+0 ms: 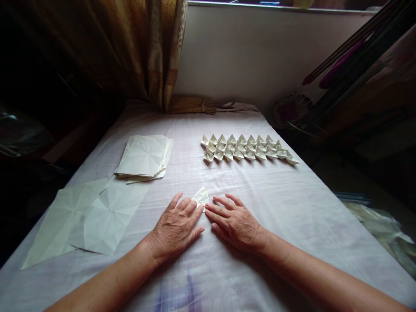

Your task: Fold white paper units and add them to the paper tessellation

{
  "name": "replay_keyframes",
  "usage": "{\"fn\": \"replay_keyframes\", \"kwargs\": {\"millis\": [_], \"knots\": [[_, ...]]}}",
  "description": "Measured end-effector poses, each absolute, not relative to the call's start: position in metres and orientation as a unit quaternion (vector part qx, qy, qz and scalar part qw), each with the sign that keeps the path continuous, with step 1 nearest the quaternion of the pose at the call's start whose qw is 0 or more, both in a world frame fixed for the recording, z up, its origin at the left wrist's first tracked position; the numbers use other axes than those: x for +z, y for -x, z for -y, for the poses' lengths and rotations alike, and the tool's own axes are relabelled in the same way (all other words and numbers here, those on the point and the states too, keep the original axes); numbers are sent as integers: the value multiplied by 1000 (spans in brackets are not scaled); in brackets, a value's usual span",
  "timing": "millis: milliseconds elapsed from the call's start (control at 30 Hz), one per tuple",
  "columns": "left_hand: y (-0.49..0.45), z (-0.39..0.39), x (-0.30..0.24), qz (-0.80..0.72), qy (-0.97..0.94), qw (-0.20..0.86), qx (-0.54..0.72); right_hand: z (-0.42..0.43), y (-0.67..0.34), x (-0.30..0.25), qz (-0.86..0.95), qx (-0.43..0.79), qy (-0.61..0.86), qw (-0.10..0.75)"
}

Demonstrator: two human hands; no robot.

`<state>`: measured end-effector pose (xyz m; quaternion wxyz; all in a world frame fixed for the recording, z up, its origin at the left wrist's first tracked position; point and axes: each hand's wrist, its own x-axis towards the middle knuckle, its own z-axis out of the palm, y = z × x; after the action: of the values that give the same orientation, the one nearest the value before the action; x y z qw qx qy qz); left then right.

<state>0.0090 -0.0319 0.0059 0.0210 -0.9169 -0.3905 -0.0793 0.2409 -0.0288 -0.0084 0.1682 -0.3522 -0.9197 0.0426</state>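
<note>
A small piece of folded white paper [202,195] lies flat on the cloth-covered table, its pointed end facing away from me. My left hand [177,223] rests palm down over its left and near side, with the fingers stretched out and the fingertips on the paper. From the right, my right hand [235,221] lies flat with its fingers spread, and its index fingertip touches the paper's right edge. The fingers hide the near part of the paper.
Folded paper boats [238,149] stand in rows at the back right. A stack of creased paper sheets [143,154] lies back left, with loose creased sheets [110,212] nearer me. A curtain [162,56] hangs at the table's far edge. Plastic bags [383,225] lie beyond the right edge.
</note>
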Motion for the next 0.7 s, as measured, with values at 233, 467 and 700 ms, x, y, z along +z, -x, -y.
{"fn": "replay_keyframes", "kwargs": {"millis": [233,467,700], "knots": [[-11,34,-2,378,917,30,-123,30,-254,-4,934,57,320,147],[-17,37,-5,392,912,26,-122,15,-246,-6,904,50,389,170],[-19,40,-5,401,907,48,-121,-6,-235,-6,895,38,423,136]]}}
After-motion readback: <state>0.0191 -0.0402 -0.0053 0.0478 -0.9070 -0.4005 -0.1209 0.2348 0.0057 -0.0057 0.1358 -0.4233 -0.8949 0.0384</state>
